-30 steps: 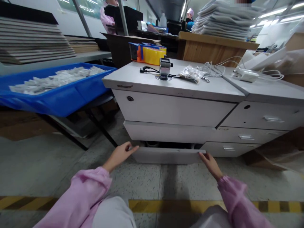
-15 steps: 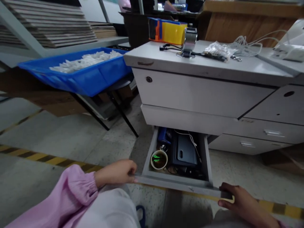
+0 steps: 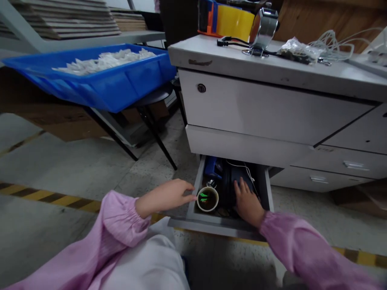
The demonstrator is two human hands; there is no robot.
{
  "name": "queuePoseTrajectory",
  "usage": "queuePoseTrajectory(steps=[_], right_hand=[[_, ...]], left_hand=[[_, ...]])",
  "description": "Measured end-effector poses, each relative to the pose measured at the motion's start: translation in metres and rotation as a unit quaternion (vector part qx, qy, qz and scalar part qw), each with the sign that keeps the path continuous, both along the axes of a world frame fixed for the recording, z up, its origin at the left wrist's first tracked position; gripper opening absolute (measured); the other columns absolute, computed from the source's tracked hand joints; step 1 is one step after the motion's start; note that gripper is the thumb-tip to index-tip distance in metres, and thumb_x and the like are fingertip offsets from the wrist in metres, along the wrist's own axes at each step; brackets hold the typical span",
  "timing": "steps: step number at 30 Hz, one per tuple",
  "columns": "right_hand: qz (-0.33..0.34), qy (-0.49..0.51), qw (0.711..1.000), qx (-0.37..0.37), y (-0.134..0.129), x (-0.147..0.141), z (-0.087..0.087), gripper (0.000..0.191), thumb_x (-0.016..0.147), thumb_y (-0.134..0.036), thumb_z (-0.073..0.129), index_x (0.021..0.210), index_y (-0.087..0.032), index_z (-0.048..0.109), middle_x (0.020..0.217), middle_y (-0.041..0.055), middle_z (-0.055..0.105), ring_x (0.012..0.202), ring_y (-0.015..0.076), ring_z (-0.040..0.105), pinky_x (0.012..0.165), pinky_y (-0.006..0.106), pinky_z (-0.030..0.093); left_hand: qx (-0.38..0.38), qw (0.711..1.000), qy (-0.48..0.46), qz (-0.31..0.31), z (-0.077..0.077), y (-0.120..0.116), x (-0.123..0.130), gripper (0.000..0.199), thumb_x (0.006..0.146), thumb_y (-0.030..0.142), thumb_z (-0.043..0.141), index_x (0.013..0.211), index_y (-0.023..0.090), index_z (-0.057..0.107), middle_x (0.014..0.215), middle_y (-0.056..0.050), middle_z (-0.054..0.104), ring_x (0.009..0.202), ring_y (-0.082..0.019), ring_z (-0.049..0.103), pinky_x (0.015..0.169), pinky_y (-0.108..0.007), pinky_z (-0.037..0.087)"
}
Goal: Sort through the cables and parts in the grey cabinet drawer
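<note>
A grey drawer (image 3: 211,228) is pulled out low in the cabinet. In its front left corner stands a round pale cup (image 3: 207,210) with small bright green things inside. My left hand (image 3: 177,194) is at the drawer's left side, thumb and fingers apart, its fingertips close to the cup's rim; whether they touch it I cannot tell. My right hand (image 3: 248,203) reaches into the drawer with fingers spread over a flat dark case (image 3: 238,172), partly hiding it. A blue object (image 3: 213,167) and a white cable (image 3: 248,173) lie toward the back.
Above the drawer is the white cabinet (image 3: 242,104). A tape dispenser (image 3: 232,20), a metal tally counter (image 3: 264,28) and a white cable bundle (image 3: 329,46) sit on top. At left, a blue bin (image 3: 136,86) of white packets rests on a stool (image 3: 154,96).
Both hands have left the drawer's front edge. My left hand has moved up beside the cup, and my right hand has gone into the drawer onto the dark case. The view has shifted.
</note>
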State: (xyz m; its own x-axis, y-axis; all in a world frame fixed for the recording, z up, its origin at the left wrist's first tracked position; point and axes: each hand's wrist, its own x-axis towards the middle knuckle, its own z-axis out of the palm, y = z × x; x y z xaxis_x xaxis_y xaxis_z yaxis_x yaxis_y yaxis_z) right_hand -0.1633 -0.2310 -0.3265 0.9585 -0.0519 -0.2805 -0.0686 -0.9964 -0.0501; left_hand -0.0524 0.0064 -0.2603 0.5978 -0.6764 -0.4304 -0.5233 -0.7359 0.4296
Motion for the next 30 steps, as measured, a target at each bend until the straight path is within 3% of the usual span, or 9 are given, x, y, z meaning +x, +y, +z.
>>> queuePoseTrajectory(steps=[2,5,8,11,20,23,26,28,30], right_hand=[[-0.011,0.027,0.999,-0.019,0.021,0.015,-0.016,0.084,0.073,-0.013,0.066,0.146,-0.006,0.024,0.152,0.0279,0.014,0.137,0.0405,0.026,0.093,0.055,0.046],[-0.028,0.034,0.998,-0.046,0.037,0.026,-0.034,0.068,0.084,-0.009,0.05,0.146,-0.01,0.025,0.152,0.0266,0.012,0.136,0.0447,0.025,0.086,0.062,0.048],[-0.033,0.016,0.997,-0.064,0.039,0.029,-0.041,0.063,0.086,-0.001,0.034,0.147,-0.012,0.023,0.153,0.0241,0.01,0.137,0.0452,0.022,0.082,0.064,0.049],[-0.023,0.024,0.997,-0.064,0.035,0.028,-0.04,0.066,0.084,-0.002,0.036,0.148,-0.012,0.021,0.153,0.0232,0.008,0.137,0.0456,0.02,0.082,0.064,0.049],[-0.045,0.055,0.997,-0.034,0.039,0.024,-0.017,0.075,0.083,-0.014,0.055,0.148,-0.013,0.018,0.155,0.0206,0.006,0.139,0.0413,0.02,0.085,0.056,0.052],[-0.025,0.059,0.997,0.038,0.049,-0.001,0.007,0.072,0.085,-0.027,0.059,0.146,-0.008,0.026,0.152,0.0239,0.021,0.136,0.0381,0.031,0.092,0.053,0.049],[0.04,0.027,0.988,0.147,0.055,-0.037,0.032,0.063,0.086,-0.029,0.057,0.142,-0.011,0.035,0.146,0.0195,0.039,0.131,0.0315,0.042,0.099,0.048,0.045],[0.072,0.005,0.977,0.198,0.052,-0.052,0.04,0.056,0.088,-0.027,0.054,0.14,-0.015,0.038,0.143,0.015,0.045,0.129,0.0276,0.045,0.102,0.045,0.044],[0.057,-0.003,0.978,0.203,0.045,-0.05,0.036,0.048,0.091,-0.028,0.049,0.137,-0.014,0.043,0.141,0.0149,0.048,0.127,0.026,0.048,0.101,0.042,0.045]], left_hand=[[0.009,1.0,0.021,-0.02,-0.002,0.001,0.002,0.048,0.084,0.05,0.047,0.117,0.02,0.064,0.117,-0.011,0.066,0.107,-0.027,0.06,0.092,-0.035,0.044],[0.002,0.998,0.054,-0.042,-0.012,0.006,0.002,0.049,0.084,0.047,0.048,0.123,0.02,0.06,0.124,-0.01,0.062,0.113,-0.026,0.057,0.097,-0.035,0.041],[-0.016,0.997,0.059,-0.038,-0.023,0.013,0.004,0.051,0.083,0.047,0.049,0.125,0.02,0.058,0.126,-0.01,0.061,0.116,-0.026,0.055,0.1,-0.036,0.039],[-0.023,0.998,0.058,-0.026,-0.029,0.016,0.006,0.052,0.082,0.048,0.051,0.125,0.02,0.058,0.128,-0.01,0.06,0.117,-0.027,0.054,0.101,-0.038,0.038],[-0.024,0.998,0.063,-0.005,-0.021,0.021,-0.001,0.055,0.079,0.048,0.051,0.124,0.019,0.059,0.127,-0.01,0.06,0.117,-0.028,0.055,0.1,-0.038,0.04],[-0.018,0.998,0.067,0.003,-0.026,0.028,-0.001,0.058,0.078,0.051,0.051,0.127,0.02,0.057,0.13,-0.01,0.058,0.119,-0.029,0.054,0.102,-0.04,0.039],[-0.002,0.998,0.069,0.005,-0.029,0.03,0.0,0.062,0.079,0.053,0.048,0.13,0.018,0.054,0.132,-0.01,0.056,0.122,-0.03,0.052,0.104,-0.042,0.037],[0.0,0.998,0.065,-0.005,-0.029,0.026,0.0,0.063,0.08,0.052,0.048,0.131,0.016,0.053,0.132,-0.011,0.056,0.122,-0.029,0.052,0.103,-0.041,0.038],[-0.004,0.998,0.06,-0.015,-0.026,0.021,-0.001,0.061,0.08,0.049,0.048,0.13,0.016,0.054,0.131,-0.011,0.057,0.12,-0.029,0.053,0.102,-0.04,0.039]])
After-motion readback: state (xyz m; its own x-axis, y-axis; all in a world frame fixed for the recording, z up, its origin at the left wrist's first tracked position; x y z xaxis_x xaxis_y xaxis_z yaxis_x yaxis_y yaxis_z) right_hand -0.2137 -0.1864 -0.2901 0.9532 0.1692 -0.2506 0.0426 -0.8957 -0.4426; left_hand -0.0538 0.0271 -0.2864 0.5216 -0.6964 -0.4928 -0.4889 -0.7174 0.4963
